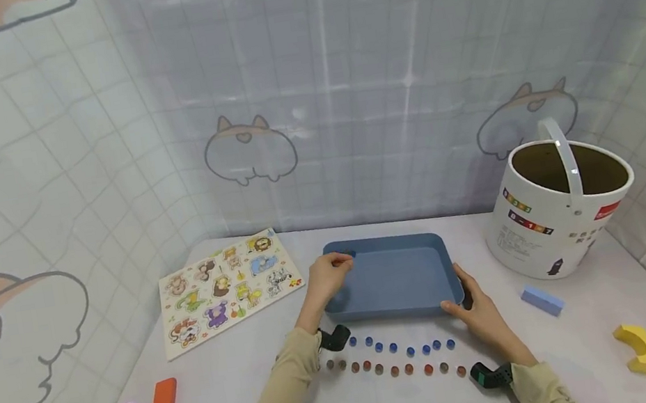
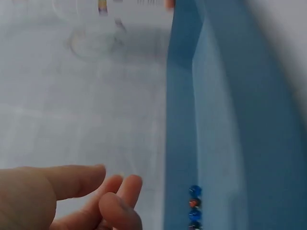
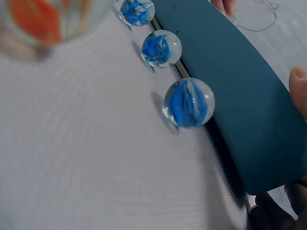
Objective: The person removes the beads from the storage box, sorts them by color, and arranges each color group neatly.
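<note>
Tray (image 1: 395, 278), blue, stiff and probably light plastic, sits mid-table behind two rows of marbles (image 1: 393, 347); I'd take it by its short ends. My left hand (image 1: 325, 278) curls over the left rim while my right hand (image 1: 478, 307) clasps the near right corner, fingers seemingly wrapped. Only the right wrist view shows blue marbles (image 3: 188, 103) touching its wall.

The white table (image 1: 234, 399) holds a blue tray (image 1: 392, 275) at the fingers (image 1: 342, 262), marbles (image 1: 392, 359) just below, blocks, a puzzle board (image 1: 225, 287) and a bucket (image 1: 559, 213).

Blue rectangular tray (image 1: 387, 247), shallow, upright on counter, gripped at both ends by my hands.
</note>
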The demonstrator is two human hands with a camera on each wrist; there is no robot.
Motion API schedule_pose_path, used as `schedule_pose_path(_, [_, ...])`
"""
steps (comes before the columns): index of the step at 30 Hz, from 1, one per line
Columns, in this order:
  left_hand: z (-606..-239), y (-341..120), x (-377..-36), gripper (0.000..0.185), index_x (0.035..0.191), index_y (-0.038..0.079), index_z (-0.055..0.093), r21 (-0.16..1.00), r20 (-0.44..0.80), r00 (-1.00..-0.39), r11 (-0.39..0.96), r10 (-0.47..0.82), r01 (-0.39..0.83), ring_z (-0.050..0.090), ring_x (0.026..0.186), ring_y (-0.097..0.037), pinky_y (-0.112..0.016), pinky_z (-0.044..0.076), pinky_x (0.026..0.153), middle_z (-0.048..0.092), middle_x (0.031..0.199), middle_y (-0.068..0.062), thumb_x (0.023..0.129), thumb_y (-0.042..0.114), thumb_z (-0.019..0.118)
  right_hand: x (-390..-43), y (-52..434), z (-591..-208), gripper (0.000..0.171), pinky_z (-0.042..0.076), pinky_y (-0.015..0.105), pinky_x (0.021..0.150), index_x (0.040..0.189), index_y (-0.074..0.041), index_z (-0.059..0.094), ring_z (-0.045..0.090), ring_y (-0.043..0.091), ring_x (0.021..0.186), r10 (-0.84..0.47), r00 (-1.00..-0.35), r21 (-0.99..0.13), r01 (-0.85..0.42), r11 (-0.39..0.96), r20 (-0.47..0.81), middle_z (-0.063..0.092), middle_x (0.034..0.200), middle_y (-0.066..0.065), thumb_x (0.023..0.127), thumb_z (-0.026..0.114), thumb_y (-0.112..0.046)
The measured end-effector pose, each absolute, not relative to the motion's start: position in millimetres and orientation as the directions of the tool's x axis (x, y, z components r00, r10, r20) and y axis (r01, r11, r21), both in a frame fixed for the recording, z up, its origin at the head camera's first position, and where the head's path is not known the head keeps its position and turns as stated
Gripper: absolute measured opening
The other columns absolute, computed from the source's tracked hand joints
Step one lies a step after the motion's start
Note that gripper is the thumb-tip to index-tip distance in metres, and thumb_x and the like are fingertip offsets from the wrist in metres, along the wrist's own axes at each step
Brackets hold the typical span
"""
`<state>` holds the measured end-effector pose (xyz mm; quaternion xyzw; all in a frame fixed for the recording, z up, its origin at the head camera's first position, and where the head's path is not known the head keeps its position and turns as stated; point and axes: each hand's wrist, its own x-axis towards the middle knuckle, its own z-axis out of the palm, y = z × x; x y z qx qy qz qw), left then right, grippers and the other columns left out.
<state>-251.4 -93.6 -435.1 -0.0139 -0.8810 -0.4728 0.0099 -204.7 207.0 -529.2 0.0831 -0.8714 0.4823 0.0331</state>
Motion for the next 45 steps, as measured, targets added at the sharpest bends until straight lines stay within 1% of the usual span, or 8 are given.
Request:
schedule_pose_path(5, [-444,-82,-283,0.026,0.113,0.001,0.071,0.882,-0.035,-0.994,0.464,-0.102,-0.079,0.067,0.086,-0.037,-0.03,0.049,0.061,0.072,0.106,-0.016,0.096,0.016,0.057,-204,208,-534,0.081,0.032,0.056,0.109,0.157,-0.012,0.014,0.033,0.045,0.14,-0.118,-0.982,-0.827,-0.187,0.53,0.146,0.023,0.157,0.026,0.095,0.062,-0.03])
schedule_pose_path(11, [-451,-68,-300,0.025,0.109,-0.001,0.072,0.854,-0.01,-0.981,0.508,-0.196,-0.11,0.067,0.077,-0.028,-0.026,0.043,0.057,0.073,0.099,-0.017,0.094,0.011,0.056,-205,208,-531,0.079,0.031,0.054,0.11,0.157,-0.012,0.015,0.031,0.045,0.141,-0.111,-0.982,-0.829,-0.19,0.526,0.155,0.022,0.158,0.025,0.095,0.062,-0.029])
schedule_pose_path(19, [-459,-56,-312,0.02,0.102,0.005,0.075,0.792,-0.012,-0.949,0.577,-0.314,-0.201,0.068,0.08,-0.028,-0.04,0.054,0.067,0.073,0.098,-0.014,0.094,0.013,0.058,-207,207,-529,0.078,0.032,0.054,0.111,0.156,-0.013,0.017,0.033,0.044,0.14,-0.104,-0.984,-0.83,-0.178,0.528,0.144,0.027,0.156,0.026,0.095,0.062,-0.029])
schedule_pose_path(24, [-463,-51,-317,0.016,0.096,0.006,0.076,0.784,-0.003,-0.94,0.582,-0.34,-0.213,0.068,0.079,-0.029,-0.044,0.055,0.069,0.073,0.094,-0.014,0.093,0.013,0.062,-206,207,-531,0.077,0.033,0.055,0.11,0.156,-0.012,0.018,0.035,0.044,0.139,-0.101,-0.983,-0.838,-0.184,0.515,0.153,0.029,0.155,0.027,0.094,0.063,-0.027])
schedule_pose_path(33, [-467,-49,-330,0.016,0.08,0.004,0.077,0.703,0.01,-0.932,0.666,-0.361,-0.25,0.069,0.075,-0.031,-0.046,0.056,0.067,0.074,0.088,-0.015,0.088,0.01,0.065,-205,206,-532,0.08,0.031,0.056,0.111,0.156,-0.014,0.019,0.034,0.042,0.14,-0.091,-0.986,-0.842,-0.169,0.512,0.142,0.03,0.155,0.025,0.093,0.064,-0.03])
schedule_pose_path(37, [-468,-47,-331,0.019,0.074,0.002,0.074,0.678,0.006,-0.939,0.691,-0.345,-0.25,0.066,0.067,-0.029,-0.043,0.055,0.061,0.073,0.084,-0.017,0.089,0.006,0.062,-204,205,-532,0.081,0.032,0.055,0.111,0.156,-0.013,0.019,0.034,0.041,0.14,-0.09,-0.986,-0.842,-0.167,0.514,0.141,0.031,0.154,0.025,0.092,0.065,-0.031])
schedule_pose_path(41, [-467,-47,-330,0.029,0.058,0.003,0.059,0.669,0.022,-0.944,0.706,-0.328,-0.23,0.052,0.053,-0.021,-0.036,0.045,0.049,0.066,0.068,-0.016,0.087,0.0,0.059,-205,203,-530,0.08,0.032,0.053,0.111,0.156,-0.012,0.02,0.035,0.04,0.14,-0.093,-0.985,-0.838,-0.173,0.518,0.145,0.032,0.154,0.025,0.092,0.066,-0.029])
schedule_pose_path(45, [-469,-46,-330,0.026,0.059,0.005,0.058,0.701,0.056,-0.946,0.687,-0.321,-0.191,0.049,0.051,-0.018,-0.034,0.042,0.046,0.065,0.065,-0.012,0.085,0.0,0.058,-206,204,-530,0.079,0.033,0.055,0.11,0.155,-0.012,0.02,0.035,0.042,0.14,-0.09,-0.984,-0.831,-0.178,0.528,0.153,0.031,0.154,0.026,0.092,0.065,-0.029])
